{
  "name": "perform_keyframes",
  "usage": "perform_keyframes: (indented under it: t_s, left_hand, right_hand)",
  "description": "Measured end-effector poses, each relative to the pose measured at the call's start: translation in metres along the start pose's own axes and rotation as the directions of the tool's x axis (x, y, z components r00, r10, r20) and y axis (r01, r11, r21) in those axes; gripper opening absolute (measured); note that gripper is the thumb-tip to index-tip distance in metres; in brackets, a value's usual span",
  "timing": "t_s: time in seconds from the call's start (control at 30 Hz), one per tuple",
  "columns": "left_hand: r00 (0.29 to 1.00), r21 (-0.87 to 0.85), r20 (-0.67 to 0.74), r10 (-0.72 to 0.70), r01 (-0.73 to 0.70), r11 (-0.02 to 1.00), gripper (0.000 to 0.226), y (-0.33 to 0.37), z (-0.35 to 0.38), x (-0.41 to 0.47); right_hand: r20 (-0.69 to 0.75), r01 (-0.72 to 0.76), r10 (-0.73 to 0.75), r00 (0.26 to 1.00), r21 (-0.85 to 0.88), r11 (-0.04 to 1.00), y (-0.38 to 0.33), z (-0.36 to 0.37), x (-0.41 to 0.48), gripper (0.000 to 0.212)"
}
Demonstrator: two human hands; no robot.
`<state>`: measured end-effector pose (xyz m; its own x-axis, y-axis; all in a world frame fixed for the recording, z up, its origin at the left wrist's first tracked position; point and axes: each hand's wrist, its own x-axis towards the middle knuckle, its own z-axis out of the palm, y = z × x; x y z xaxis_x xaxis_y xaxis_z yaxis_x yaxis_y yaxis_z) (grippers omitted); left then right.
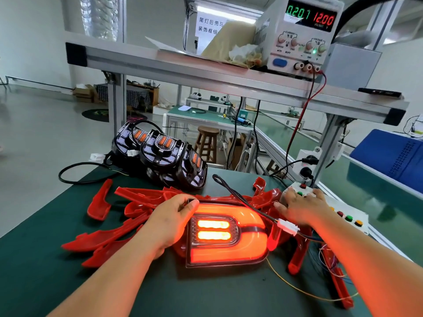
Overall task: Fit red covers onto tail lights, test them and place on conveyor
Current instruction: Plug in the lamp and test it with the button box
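Observation:
A tail light with a red cover [226, 234] lies lit on the green table, glowing red with two bright bars in its middle. My left hand [171, 220] grips its left edge, thumb on the top corner. My right hand [302, 207] lies with spread fingers on the white button box [325, 207], fingertips on its buttons. A black cable with a white connector [287, 226] runs from the light across to the right. Several loose red covers [107, 239] lie around and under the light. Three uncovered black tail lights [164, 154] stand at the table's far edge.
A power supply [304, 35] on the overhead shelf reads 0.201 and 12.00, with red and black leads hanging down. The green conveyor [375, 191] runs along the right. A blue bin [393, 156] sits beyond it. Thin coloured wires trail at the right table edge.

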<state>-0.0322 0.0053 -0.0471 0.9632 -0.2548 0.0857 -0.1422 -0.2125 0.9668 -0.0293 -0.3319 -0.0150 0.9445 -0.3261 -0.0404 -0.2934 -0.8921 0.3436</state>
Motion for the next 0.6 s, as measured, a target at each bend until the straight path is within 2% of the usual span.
perform_keyframes:
  t_s: [0.6]
  left_hand:
    - [0.999, 0.108, 0.011, 0.045, -0.046, 0.993, 0.017, 0.0032, -0.0038, 0.0006]
  right_hand:
    - [-0.002, -0.021, 0.021, 1.000, 0.030, 0.999, -0.0014, 0.0005, -0.0019, 0.053]
